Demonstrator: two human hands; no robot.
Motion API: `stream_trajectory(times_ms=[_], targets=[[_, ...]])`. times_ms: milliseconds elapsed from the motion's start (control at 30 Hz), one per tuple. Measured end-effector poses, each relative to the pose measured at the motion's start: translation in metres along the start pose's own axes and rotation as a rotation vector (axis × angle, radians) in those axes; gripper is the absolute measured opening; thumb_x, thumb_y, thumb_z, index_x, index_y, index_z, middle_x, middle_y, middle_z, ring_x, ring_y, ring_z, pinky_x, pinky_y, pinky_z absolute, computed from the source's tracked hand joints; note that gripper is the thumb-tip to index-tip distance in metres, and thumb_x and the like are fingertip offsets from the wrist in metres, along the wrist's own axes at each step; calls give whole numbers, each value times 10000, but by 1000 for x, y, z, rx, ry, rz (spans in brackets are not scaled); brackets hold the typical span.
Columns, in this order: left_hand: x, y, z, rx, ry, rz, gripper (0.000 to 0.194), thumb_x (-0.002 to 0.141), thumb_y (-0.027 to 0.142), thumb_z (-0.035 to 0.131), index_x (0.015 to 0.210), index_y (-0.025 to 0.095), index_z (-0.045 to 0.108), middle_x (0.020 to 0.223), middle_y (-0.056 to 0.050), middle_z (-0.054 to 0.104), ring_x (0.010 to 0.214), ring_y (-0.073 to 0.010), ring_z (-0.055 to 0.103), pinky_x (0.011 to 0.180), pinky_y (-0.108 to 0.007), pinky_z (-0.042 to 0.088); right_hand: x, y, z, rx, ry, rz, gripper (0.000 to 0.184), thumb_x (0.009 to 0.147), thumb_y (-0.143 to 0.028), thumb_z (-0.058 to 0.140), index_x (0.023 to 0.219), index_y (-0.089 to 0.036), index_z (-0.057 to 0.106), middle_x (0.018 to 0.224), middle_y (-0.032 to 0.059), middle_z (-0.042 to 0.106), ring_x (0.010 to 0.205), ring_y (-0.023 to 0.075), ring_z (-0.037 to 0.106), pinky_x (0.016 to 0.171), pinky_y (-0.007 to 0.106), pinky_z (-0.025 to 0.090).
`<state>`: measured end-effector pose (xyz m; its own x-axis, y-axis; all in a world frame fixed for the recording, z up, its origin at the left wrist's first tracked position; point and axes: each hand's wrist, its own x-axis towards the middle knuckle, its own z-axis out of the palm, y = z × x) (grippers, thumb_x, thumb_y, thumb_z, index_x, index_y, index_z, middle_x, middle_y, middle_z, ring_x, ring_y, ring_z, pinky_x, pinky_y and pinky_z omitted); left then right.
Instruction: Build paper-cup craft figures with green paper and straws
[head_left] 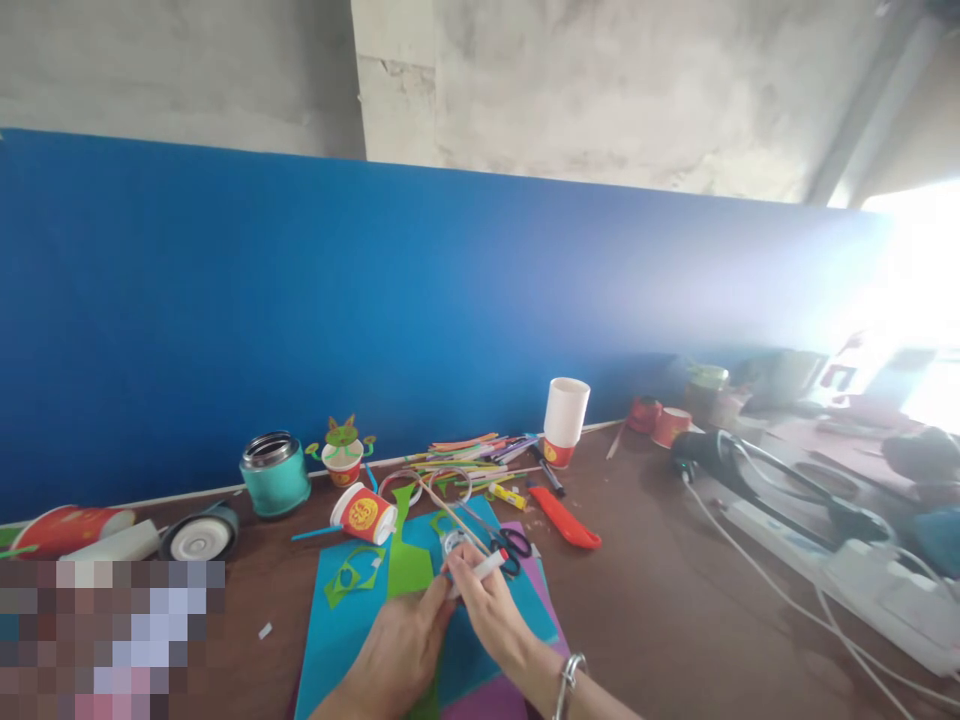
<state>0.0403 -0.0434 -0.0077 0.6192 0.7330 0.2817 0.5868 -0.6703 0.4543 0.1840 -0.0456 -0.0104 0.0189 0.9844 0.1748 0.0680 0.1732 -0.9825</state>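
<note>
My right hand, a metal bracelet on its wrist, is closed round a white pen with a red tip. My left hand lies beside it with fingers curled, pressing on a green felt piece. Both rest on stacked blue and purple felt sheets. Black-handled scissors and a small clear tape roll lie just beyond my fingers.
A paper cup on its side, a teal steel jar, a decorated cup, stacked white cups, coloured straws, an orange cutter and a glue gun with cables sit before the blue partition.
</note>
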Motion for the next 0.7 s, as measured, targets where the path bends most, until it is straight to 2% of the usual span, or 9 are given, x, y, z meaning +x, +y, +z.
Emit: stream_trajectory(times_ms=[167, 233, 333, 400, 533, 633, 700], targets=[[2, -1, 2, 14, 11, -21, 372, 965, 277, 254, 1282, 211, 438, 694, -40, 702, 607, -188, 678, 524, -221, 462, -2, -9, 0, 74, -24, 63, 266, 841, -425, 476, 691, -206, 470, 682, -24, 400, 651, 134, 387, 622, 257, 376], [2, -3, 5, 55, 42, -8, 353, 962, 266, 260, 1236, 216, 478, 750, -53, 709, 638, -189, 679, 537, -228, 477, -2, -7, 1, 77, -22, 38, 257, 847, -408, 473, 688, -206, 467, 679, -25, 402, 643, 130, 381, 607, 251, 374], [1, -4, 11, 159, 152, 28, 338, 940, 210, 252, 1071, 202, 563, 847, -96, 697, 740, -209, 673, 629, -280, 518, 1, 2, 3, 38, 4, -39, 224, 848, -382, 484, 705, -213, 447, 651, -41, 365, 607, 124, 344, 560, 246, 342], [0, -4, 13, 196, 188, 49, 335, 916, 169, 257, 1039, 196, 567, 859, -104, 688, 770, -215, 669, 663, -301, 524, 3, 8, 4, 2, 30, -69, 211, 847, -367, 492, 713, -220, 423, 646, -47, 354, 602, 124, 332, 551, 247, 327], [0, -3, 10, 145, 76, 52, 339, 913, 161, 259, 1123, 202, 522, 803, -80, 703, 711, -212, 684, 581, -268, 495, 4, 11, 5, -18, 18, -43, 249, 849, -399, 480, 693, -217, 411, 648, -48, 351, 605, 124, 332, 568, 251, 331], [1, -2, 6, 137, -13, -25, 355, 948, 216, 228, 1172, 198, 504, 746, -76, 709, 654, -220, 686, 531, -263, 458, 2, 7, 5, 15, -3, -21, 274, 845, -443, 471, 698, -212, 455, 656, -40, 382, 612, 130, 366, 585, 258, 353], [2, -1, 2, 123, -52, -76, 346, 965, 271, 234, 1172, 212, 506, 791, -75, 716, 680, -223, 688, 544, -263, 451, 0, 4, 4, 40, -4, -5, 283, 846, -463, 466, 720, -211, 496, 686, -24, 433, 651, 143, 415, 619, 265, 377]])
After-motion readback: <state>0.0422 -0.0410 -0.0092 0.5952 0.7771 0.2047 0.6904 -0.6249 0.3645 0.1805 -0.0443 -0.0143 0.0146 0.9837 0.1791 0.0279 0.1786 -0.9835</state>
